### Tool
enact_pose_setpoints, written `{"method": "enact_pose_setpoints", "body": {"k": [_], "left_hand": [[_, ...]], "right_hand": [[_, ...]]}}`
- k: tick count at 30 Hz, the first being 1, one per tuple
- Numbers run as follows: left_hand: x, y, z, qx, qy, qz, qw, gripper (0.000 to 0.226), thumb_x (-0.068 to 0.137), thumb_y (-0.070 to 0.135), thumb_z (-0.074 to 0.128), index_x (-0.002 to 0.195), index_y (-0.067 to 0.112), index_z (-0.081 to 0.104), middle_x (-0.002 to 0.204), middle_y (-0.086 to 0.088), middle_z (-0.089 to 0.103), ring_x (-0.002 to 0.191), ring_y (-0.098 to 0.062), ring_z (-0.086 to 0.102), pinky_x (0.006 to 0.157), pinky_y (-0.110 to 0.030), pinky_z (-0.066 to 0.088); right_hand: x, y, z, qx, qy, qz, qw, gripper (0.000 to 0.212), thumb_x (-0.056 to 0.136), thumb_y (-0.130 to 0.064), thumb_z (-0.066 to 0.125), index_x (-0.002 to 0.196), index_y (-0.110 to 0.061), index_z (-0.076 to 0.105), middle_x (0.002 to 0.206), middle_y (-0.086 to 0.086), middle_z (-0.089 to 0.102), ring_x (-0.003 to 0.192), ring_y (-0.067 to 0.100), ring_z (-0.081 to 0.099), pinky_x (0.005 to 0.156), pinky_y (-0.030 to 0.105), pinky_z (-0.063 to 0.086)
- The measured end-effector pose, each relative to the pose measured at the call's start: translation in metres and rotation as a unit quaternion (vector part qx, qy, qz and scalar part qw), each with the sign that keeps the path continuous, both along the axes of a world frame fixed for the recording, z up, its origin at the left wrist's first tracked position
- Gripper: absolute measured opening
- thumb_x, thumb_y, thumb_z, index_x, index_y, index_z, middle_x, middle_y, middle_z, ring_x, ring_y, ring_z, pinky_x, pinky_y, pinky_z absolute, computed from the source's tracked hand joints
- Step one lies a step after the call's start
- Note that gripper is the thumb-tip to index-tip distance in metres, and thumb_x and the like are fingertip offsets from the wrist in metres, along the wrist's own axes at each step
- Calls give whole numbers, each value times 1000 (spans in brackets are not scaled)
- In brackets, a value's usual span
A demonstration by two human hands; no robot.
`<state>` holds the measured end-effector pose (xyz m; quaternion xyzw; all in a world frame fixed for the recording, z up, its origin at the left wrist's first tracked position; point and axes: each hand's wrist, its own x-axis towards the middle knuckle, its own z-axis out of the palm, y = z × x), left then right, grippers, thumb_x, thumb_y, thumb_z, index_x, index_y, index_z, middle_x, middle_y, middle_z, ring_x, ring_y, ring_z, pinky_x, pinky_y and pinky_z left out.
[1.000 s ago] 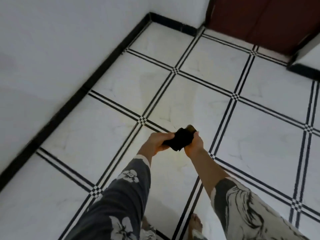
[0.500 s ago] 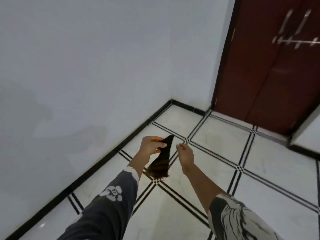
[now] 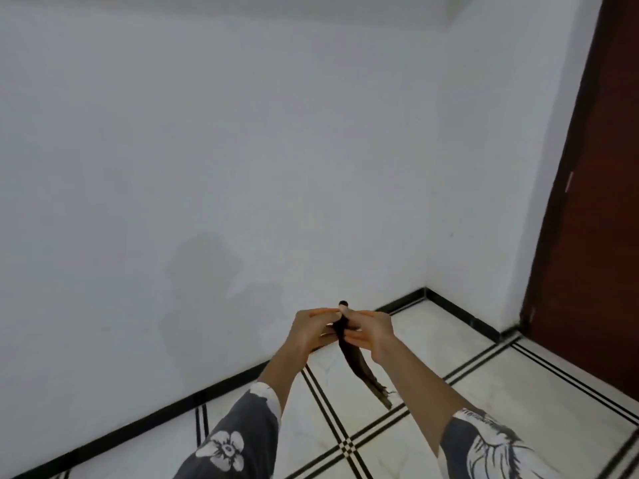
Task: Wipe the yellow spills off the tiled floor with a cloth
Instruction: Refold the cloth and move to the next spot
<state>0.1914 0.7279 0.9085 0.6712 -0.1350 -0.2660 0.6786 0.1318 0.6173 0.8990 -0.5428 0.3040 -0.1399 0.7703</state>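
A dark brown cloth hangs in the air in front of me, well above the floor. Its top end is pinched between my left hand and my right hand, which meet at chest height. The frayed lower end dangles down to the right. The white tiled floor with black double lines fills the lower right. No yellow spill shows on the visible tiles.
A white wall with a black skirting board takes up most of the view. A dark red door stands at the right edge. The room corner lies just behind my hands.
My view has tilted up from the floor to the wall. The cloth was bunched between both hands, then hung from my left hand alone. Now both hands grip its top.
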Motion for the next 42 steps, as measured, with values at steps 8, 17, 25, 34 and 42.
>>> {"method": "enact_pose_setpoints", "body": {"k": [8,17,25,34,42], "left_hand": [[-89,17,16,3,-30,68,997,17,83,-11,59,99,-10,66,86,-20,67,77,-30,66,58,-23,58],[-167,7,35,52,-40,176,982,22,86,-11,50,102,-5,63,100,-21,62,90,-30,60,79,-33,51],[-212,-38,70,105,-177,91,974,20,89,-4,52,103,4,64,96,-15,62,84,-23,57,67,-26,49],[-260,-155,77,206,-254,-7,945,18,87,-2,55,99,4,67,91,-12,66,80,-13,61,62,-11,48],[-290,-218,50,191,-257,131,938,21,85,14,66,105,8,67,108,-7,66,98,-16,59,85,-24,44]], "right_hand": [[-77,19,25,6,11,35,999,16,80,-1,68,94,4,63,106,21,65,70,24,65,52,25,54],[-171,-12,27,7,60,-3,998,29,88,-8,58,116,2,54,103,16,58,90,26,55,68,40,53],[-228,-100,38,-412,324,268,808,50,86,-27,64,124,0,47,129,10,53,115,25,54,91,28,46],[-254,-178,42,-254,-45,343,903,31,88,-30,60,111,-8,63,107,7,66,95,15,62,89,28,49],[-267,-251,31,-168,-19,350,921,37,91,-29,57,119,-5,59,117,13,64,92,17,62,63,22,48]]}}
